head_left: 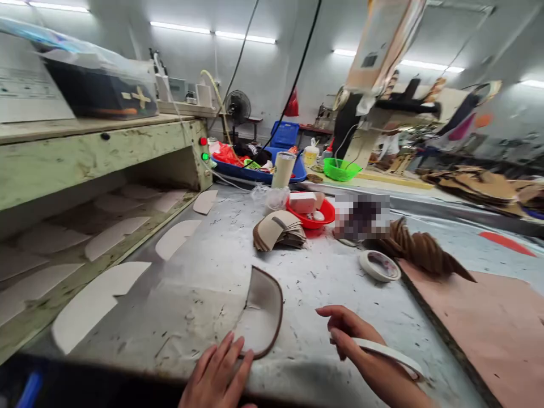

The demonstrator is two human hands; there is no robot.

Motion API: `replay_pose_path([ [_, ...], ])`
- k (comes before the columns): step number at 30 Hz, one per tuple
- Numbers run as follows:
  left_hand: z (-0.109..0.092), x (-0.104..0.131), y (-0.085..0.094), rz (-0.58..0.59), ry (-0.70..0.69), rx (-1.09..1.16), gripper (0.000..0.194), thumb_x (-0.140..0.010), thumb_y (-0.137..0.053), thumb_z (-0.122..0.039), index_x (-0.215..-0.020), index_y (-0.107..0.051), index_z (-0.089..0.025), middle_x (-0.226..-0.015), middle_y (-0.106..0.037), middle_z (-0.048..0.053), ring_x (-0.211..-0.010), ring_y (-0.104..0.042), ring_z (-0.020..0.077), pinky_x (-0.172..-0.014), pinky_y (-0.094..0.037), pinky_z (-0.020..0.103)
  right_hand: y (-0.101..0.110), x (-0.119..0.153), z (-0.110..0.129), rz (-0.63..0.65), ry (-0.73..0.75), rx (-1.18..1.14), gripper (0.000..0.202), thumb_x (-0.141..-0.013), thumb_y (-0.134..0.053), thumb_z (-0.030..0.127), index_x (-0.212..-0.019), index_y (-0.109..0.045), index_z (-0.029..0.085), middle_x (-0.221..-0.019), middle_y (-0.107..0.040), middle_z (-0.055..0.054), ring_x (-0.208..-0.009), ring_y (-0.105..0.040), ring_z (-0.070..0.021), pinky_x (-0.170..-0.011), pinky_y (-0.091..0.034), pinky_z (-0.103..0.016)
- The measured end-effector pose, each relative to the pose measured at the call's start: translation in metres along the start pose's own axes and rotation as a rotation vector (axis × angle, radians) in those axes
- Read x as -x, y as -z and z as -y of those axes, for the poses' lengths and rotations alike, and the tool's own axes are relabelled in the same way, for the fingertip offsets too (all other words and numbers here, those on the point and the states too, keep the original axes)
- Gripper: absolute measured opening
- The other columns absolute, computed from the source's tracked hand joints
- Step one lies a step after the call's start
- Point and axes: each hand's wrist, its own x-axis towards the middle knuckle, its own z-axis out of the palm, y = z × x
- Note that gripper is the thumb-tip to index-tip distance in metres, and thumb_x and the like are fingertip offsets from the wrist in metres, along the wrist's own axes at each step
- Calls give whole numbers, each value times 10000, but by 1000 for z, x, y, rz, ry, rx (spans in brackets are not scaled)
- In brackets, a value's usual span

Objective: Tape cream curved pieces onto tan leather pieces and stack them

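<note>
My left hand (221,374) lies flat with its fingers spread at the near edge of the worktop. Its fingertips touch the lower edge of a rounded, translucent grey piece with a dark brown rim (266,311). To the right, my right hand (355,340) is raised over the worktop, thumb bent and index finger reaching left. A white curved band (393,354) passes under its thumb and across the wrist; whether it is a full ring is hidden. Beyond the piece sits a fanned stack of beige rounded pieces (278,229). A white tape roll (379,266) lies farther right.
Pale cut pieces (100,303) lie along the left and inside a green machine's opening (165,161). A red bowl (317,218), a cream tumbler (284,170) and brown gathered material (419,246) stand farther back. A pink board (488,317) covers the right side.
</note>
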Motion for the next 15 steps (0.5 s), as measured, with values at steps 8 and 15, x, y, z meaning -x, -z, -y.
replay_pose_path([
  [8, -21, 15, 10, 50, 271, 100, 445, -843, -438, -536, -1110, -585, -211, -1049, -660, -18, -1063, -492, 133, -1056, -166, 261, -88, -2, 35, 70, 247, -5, 193, -774, -499, 302, -864, -635, 198, -710, -643, -27, -660, -599, -156, -627, -482, -242],
  [15, -16, 23, 13, 51, 264, 104, 406, -863, -432, -498, -1096, -586, -202, -1057, -658, -33, -1054, -492, 134, -1003, -226, 276, -110, 2, 22, 40, 439, 101, 148, -790, -476, 194, -821, -620, 208, -716, -660, -11, -635, -625, -131, -590, -500, -183],
])
